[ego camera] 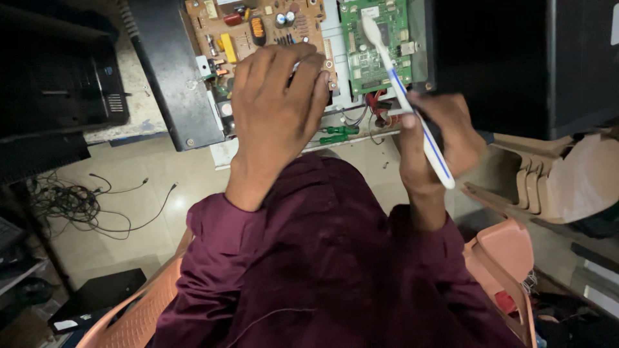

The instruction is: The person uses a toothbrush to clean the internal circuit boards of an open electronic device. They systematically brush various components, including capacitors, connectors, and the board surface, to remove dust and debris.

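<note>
Right hand (433, 138) clamped on a white toothbrush (406, 96) with a blue stripe, bristle end resting on the green board (374, 55). Left hand (278, 96) spread flat, fingers apart, gripping nothing, pressed on the lower edge of the brown board (258, 29), just left of the green board. Both boards seated inside an opened device chassis (174, 77), black metal frame along its left side, brown board bearing a yellow part and small capacitors. Green screwdriver (338, 134) lying on the surface below the green board, between the two hands, beside red and black wires (377, 106). Black housing (516, 64) right of the green board. Tangled cables (84, 203) on the floor, far down-left of it. Maroon sleeves (322, 258) and orange chair (503, 258) below.
</note>
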